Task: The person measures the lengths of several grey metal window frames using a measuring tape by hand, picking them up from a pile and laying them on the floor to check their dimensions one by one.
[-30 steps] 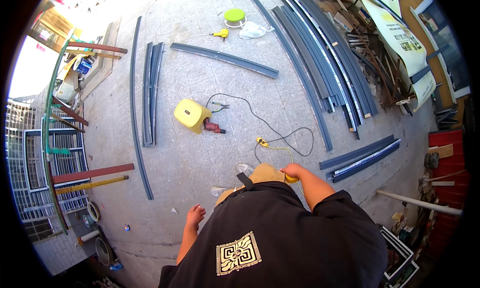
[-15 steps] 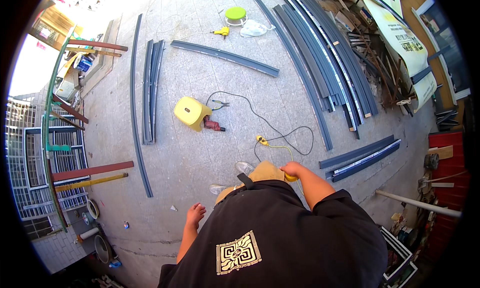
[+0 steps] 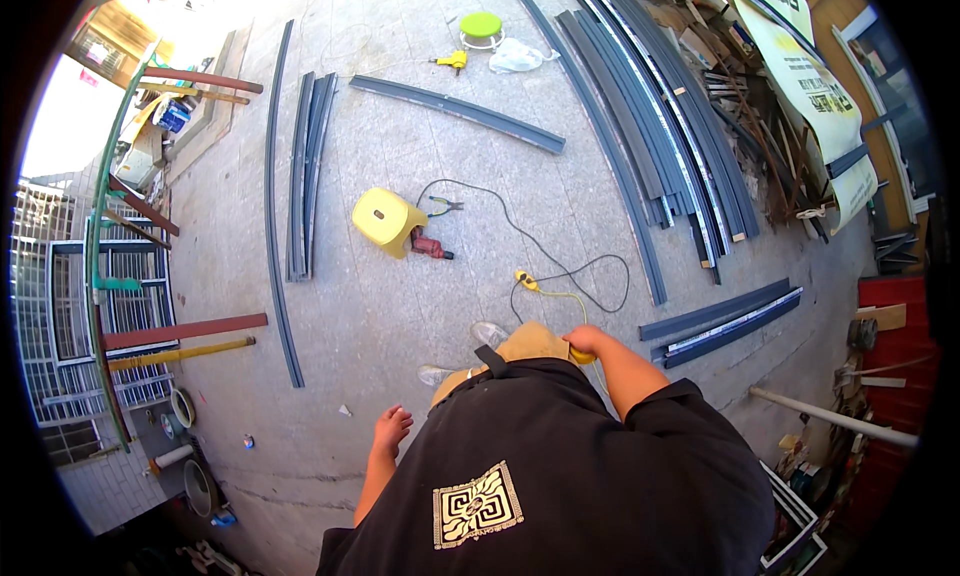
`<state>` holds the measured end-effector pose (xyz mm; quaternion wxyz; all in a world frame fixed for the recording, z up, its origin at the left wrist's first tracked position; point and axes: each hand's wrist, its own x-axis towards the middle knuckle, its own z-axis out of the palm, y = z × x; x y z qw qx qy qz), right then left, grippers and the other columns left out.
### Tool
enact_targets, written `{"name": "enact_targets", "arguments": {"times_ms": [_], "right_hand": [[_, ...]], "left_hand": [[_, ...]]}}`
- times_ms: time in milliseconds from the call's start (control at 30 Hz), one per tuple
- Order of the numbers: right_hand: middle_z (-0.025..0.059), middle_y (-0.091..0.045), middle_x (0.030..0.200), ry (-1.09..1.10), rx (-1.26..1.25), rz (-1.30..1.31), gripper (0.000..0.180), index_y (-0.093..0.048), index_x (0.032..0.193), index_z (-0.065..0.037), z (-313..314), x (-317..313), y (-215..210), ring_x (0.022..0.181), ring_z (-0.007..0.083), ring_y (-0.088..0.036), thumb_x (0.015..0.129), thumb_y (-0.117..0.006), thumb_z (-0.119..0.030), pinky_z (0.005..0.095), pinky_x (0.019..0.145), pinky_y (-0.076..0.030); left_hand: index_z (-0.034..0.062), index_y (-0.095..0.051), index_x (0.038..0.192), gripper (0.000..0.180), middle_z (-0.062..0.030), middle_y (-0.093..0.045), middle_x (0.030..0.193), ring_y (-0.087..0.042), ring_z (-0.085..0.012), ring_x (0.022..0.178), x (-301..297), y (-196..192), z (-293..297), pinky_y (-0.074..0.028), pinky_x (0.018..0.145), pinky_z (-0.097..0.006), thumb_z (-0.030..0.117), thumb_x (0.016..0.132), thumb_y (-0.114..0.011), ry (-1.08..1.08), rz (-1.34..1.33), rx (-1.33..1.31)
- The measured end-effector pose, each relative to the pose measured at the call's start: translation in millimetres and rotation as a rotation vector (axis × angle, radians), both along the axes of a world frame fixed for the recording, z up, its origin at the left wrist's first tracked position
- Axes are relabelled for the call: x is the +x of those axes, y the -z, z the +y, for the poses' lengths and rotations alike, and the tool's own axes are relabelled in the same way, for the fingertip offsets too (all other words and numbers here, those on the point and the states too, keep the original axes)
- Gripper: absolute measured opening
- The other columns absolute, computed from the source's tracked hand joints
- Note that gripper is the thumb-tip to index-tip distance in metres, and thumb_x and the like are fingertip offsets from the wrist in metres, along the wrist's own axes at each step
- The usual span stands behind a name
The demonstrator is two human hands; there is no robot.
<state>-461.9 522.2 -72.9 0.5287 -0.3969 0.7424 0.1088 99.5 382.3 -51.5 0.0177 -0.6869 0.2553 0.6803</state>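
Observation:
My right hand (image 3: 587, 341) is closed around a small yellow object (image 3: 582, 356) at the right side of my waist; its kind is mostly hidden by my fingers. A thin yellow cord (image 3: 578, 306) runs from beside it to a yellow socket connector (image 3: 525, 281) on the ground. My left hand (image 3: 393, 428) hangs free at my left side, fingers loosely bent and apart, touching nothing. Ahead of me stands a yellow plastic stool (image 3: 386, 221). Next to it lie a red power tool (image 3: 430, 245) and pliers (image 3: 446, 207) with dark and green handles.
A dark cable (image 3: 510, 216) loops over the paving. Long grey metal profiles (image 3: 640, 106) lie stacked at right, with others (image 3: 310, 176) at left and one (image 3: 460, 113) across the middle. A green-topped stool (image 3: 480, 24) and yellow tool (image 3: 451, 60) are farther off. A metal rack (image 3: 100, 276) stands left.
The view has shifted slightly, so the ground items sit a little differently in it. Both hands keep the same place, and the right still grips the yellow object.

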Motion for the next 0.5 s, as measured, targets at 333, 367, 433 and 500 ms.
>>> {"name": "enact_targets", "arguments": {"times_ms": [333, 367, 433, 500], "right_hand": [[0.0258, -0.066, 0.123, 0.041, 0.039, 0.033, 0.063, -0.073, 0.112, -0.002, -3.5, -3.6, 18.3, 0.116, 0.0425, -0.062, 0.093, -0.054, -0.059, 0.0458, 0.098, -0.049], [0.0258, -0.066, 0.123, 0.066, 0.033, 0.026, 0.063, -0.073, 0.112, -0.002, -6.1, -3.9, 17.6, 0.116, 0.0426, -0.062, 0.093, -0.055, -0.059, 0.0459, 0.098, -0.049], [0.0259, -0.066, 0.123, 0.072, 0.034, 0.025, 0.064, -0.073, 0.112, -0.001, -11.7, -3.3, 16.6, 0.116, 0.0428, -0.062, 0.093, -0.054, -0.059, 0.0461, 0.098, -0.049], [0.0261, -0.066, 0.123, 0.082, 0.031, 0.029, 0.065, -0.073, 0.112, 0.0, -15.7, -3.4, 13.0, 0.116, 0.0431, -0.062, 0.093, -0.054, -0.059, 0.0462, 0.098, -0.049]], "left_hand": [[0.0064, -0.047, 0.145, 0.051, -0.0101, -0.069, 0.116, -0.068, -0.0213, 0.102, 6.8, 7.3, 6.5, -0.053, 0.081, -0.034, 0.03, 0.101, -0.058, -0.046, 0.037, -0.014], [0.0067, -0.047, 0.145, 0.051, -0.0096, -0.069, 0.115, -0.068, -0.021, 0.101, 7.3, 8.0, 4.2, -0.053, 0.081, -0.034, 0.03, 0.1, -0.058, -0.047, 0.042, -0.019], [0.0068, -0.047, 0.145, 0.052, -0.0092, -0.069, 0.115, -0.067, -0.0208, 0.101, 8.0, 9.1, -0.3, -0.053, 0.08, -0.033, 0.03, 0.1, -0.059, -0.044, 0.045, -0.018], [0.007, -0.047, 0.145, 0.052, -0.0089, -0.069, 0.114, -0.067, -0.0206, 0.101, 3.2, 6.8, -6.3, -0.053, 0.08, -0.033, 0.03, 0.1, -0.059, -0.039, 0.052, -0.021]]}}
